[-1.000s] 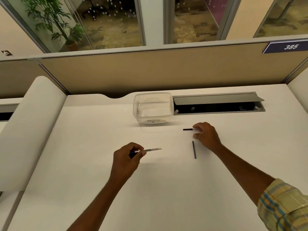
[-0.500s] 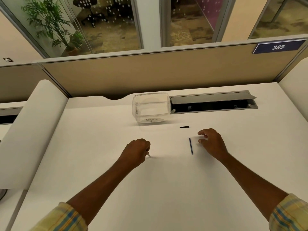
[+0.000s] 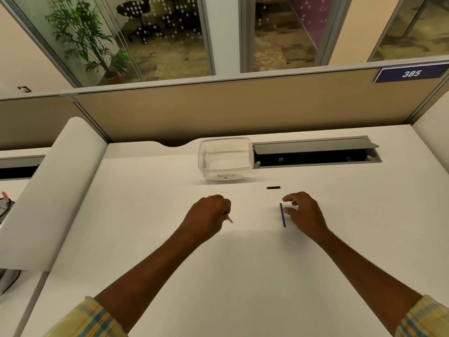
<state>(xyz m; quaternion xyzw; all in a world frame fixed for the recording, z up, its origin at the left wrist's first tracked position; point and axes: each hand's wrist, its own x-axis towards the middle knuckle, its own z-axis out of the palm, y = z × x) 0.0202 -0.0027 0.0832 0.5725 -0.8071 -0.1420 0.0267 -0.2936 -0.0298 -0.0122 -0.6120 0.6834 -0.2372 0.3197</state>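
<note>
My left hand (image 3: 209, 216) is curled in a fist around a white pen barrel (image 3: 229, 220); only its tip pokes out to the right, low over the white desk (image 3: 218, 276). A thin dark blue refill (image 3: 282, 215) lies on the desk, running near to far. My right hand (image 3: 305, 212) hovers just right of it, fingers loosely bent, thumb and forefinger close to the refill but not gripping it. A short black cap (image 3: 273, 187) lies farther back, apart from both hands.
A clear plastic tub (image 3: 225, 158) with a handwritten label stands at the back centre. To its right a grey cable hatch (image 3: 315, 153) is open. A white rolled sheet (image 3: 56, 190) lies along the left, and a beige partition (image 3: 243, 105) closes off the back.
My left hand turned palm-down and closed round the pen, hiding most of it. My right hand drew back from the black cap toward the blue refill.
</note>
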